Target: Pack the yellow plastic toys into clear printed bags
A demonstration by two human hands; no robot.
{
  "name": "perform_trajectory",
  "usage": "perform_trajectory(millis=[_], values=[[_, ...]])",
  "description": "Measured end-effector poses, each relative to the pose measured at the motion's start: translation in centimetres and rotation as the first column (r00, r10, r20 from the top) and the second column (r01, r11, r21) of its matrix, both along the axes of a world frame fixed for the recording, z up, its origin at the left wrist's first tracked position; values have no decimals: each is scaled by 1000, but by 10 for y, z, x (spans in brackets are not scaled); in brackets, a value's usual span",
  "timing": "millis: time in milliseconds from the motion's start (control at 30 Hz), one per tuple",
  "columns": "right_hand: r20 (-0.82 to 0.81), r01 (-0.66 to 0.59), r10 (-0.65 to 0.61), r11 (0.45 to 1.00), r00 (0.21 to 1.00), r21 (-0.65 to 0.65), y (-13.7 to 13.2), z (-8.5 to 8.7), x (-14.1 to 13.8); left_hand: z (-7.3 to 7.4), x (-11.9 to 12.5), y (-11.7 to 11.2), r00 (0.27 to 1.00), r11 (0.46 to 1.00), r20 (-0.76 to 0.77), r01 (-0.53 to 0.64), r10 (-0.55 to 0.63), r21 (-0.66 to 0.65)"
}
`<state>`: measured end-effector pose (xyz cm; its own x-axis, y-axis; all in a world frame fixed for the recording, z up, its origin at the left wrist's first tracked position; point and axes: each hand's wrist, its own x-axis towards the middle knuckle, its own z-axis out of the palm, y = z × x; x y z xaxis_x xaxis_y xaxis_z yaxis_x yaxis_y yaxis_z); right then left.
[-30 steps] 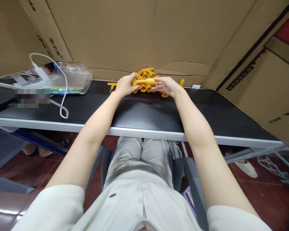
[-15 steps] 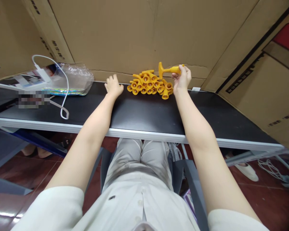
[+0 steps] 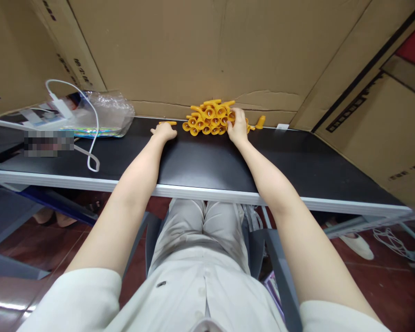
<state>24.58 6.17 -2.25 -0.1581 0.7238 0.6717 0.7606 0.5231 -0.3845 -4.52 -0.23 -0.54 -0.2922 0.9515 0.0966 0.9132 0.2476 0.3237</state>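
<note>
The right hand (image 3: 238, 125) hides the right end of the stack of yellow plastic pegs (image 3: 207, 117). Its fingers press flat against the stack, but whether they pinch a piece cannot be told. About a dozen round ends face out; the full count is unclear. The left hand (image 3: 164, 131) lies knuckles-up, its fingertips at one loose peg (image 3: 168, 123), grip unclear. A second loose peg (image 3: 260, 122) lies to the right. The stack sits at the far edge of the black table (image 3: 207, 161), against the cardboard wall (image 3: 193, 50). The table's near half is bare.
</note>
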Motion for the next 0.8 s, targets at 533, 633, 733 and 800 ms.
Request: perform_trajectory(millis=[533, 633, 733, 800], values=[[78, 66, -58, 992, 995, -110, -1, 22, 9, 5, 6, -2, 999, 999, 28, 23, -22, -27], [117, 125, -109, 982, 987, -139, -5, 33, 16, 4, 4, -3, 999, 999, 36, 39, -39, -22], [70, 220, -212, 965, 975, -143, -6, 42, 35, 3, 3, -3, 998, 999, 45, 50, -48, -22], [40, 304, -302, 938, 953, -169, -6, 42, 55, 2, 3, -2, 998, 999, 48, 49, -48, -19]])
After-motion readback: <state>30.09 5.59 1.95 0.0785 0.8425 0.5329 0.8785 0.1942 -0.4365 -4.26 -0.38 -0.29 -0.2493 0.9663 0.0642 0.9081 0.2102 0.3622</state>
